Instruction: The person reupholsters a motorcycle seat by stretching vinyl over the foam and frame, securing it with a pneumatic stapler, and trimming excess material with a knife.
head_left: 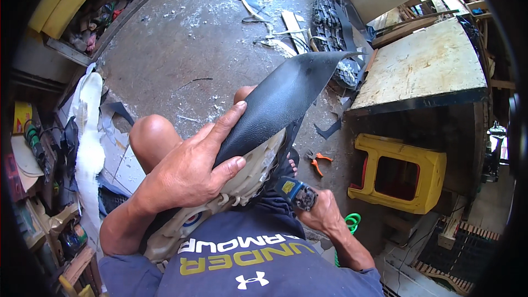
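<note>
Across my lap lies a motorcycle seat with a cream plastic base [250, 173], its underside turned up towards me. Smooth black vinyl cover [283, 99] wraps its far side, rising to a curled tip at upper right. My left hand [192, 170] grips the covered edge, with the thumb on the near side and the fingers over the vinyl. In my right hand [320, 210] is a blue and black air stapler [297, 193], close to the right side of the base. A green coiled hose [352, 221] hangs beside my right wrist. The stapler's tip is hard to make out.
Orange-handled pliers [319, 162] lie on the floor, near a yellow plastic stool [404, 173] on its side. Beyond are a black seat base [330, 22] and vinyl scraps [329, 128]. A wooden table [423, 66] stands right; white foam [91, 143] leans left.
</note>
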`<state>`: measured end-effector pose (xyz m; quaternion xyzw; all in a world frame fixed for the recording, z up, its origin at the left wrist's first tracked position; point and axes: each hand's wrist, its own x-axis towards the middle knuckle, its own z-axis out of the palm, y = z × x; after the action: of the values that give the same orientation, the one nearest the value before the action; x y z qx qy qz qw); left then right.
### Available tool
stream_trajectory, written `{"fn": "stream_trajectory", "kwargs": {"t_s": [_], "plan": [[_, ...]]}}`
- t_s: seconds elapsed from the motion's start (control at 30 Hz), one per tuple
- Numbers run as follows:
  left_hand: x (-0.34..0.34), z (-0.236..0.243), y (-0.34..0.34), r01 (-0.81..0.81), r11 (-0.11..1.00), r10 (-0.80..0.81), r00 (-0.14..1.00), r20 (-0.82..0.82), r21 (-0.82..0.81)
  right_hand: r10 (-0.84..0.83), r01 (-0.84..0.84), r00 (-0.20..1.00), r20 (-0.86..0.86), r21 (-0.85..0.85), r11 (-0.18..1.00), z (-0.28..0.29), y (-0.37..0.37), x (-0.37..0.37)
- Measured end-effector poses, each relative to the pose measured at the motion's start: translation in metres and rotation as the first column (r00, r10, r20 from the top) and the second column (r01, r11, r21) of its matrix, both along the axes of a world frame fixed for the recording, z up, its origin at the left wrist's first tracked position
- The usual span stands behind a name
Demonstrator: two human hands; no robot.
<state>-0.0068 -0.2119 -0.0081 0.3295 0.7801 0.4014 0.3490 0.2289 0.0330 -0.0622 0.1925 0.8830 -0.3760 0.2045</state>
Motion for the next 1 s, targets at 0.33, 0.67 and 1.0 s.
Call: {"fn": "stream_trajectory", "kwargs": {"t_s": [0.33, 0.67, 1.0], "plan": [[-0.006, 0.007, 0.001, -0.024, 0.996, 0.035, 0.99, 0.135, -0.084, -0.011, 0.011, 1.0, 0.004, -0.008, 1.0, -0.003, -0.026, 0.017], [-0.007, 0.001, 0.002, -0.003, 0.996, 0.013, 0.993, 0.114, -0.092, 0.038, -0.043, 0.997, 0.064, 0.073, 0.996, -0.005, -0.042, 0.014], [-0.011, -0.002, -0.002, -0.027, 0.997, 0.036, 0.993, 0.116, -0.078, -0.052, 0.052, 0.999, -0.017, 0.031, 0.998, -0.002, -0.029, 0.015]]}}
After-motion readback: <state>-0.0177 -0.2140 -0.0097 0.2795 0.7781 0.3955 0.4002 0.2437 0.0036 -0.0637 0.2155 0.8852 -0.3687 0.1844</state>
